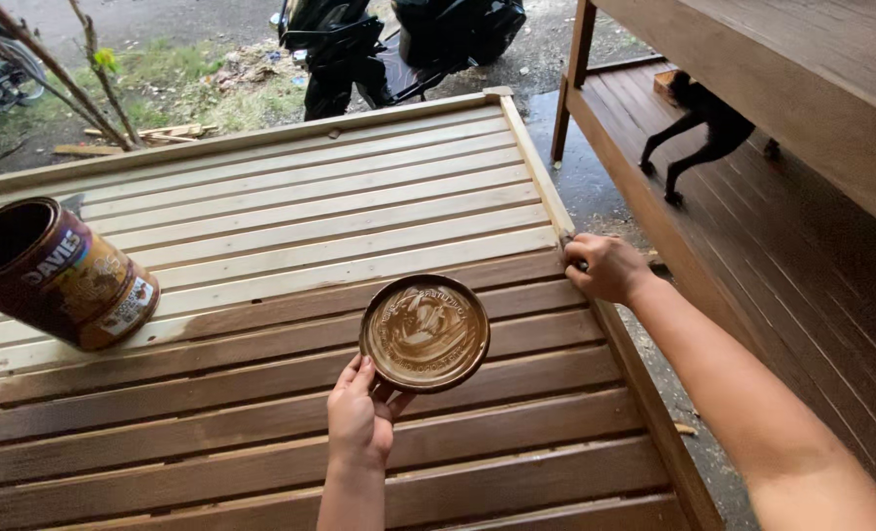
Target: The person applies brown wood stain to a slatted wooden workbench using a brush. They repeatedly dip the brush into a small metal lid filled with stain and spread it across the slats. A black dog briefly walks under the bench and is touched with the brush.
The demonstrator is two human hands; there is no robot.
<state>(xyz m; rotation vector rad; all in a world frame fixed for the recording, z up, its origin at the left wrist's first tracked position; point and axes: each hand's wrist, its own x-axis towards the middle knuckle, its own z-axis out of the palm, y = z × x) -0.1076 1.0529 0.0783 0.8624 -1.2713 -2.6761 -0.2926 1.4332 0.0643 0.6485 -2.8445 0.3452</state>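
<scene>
My left hand (359,418) holds a round metal can lid (425,332) by its near edge, its underside coated in brown stain and facing up. Below it lies a slatted wooden panel (261,226), its near slats stained brown and its far slats bare pale wood. My right hand (605,267) is closed on the panel's right edge; something may be pinched in its fingers, but I cannot tell what. An open brown paint can (55,275) stands tilted on the panel at the left.
A brown-stained wooden bench or bed frame (812,147) stands to the right, with a dark animal (703,123) on its lower deck. Parked motorcycles (389,44) and bare branches (55,74) stand beyond the panel's far edge on wet ground.
</scene>
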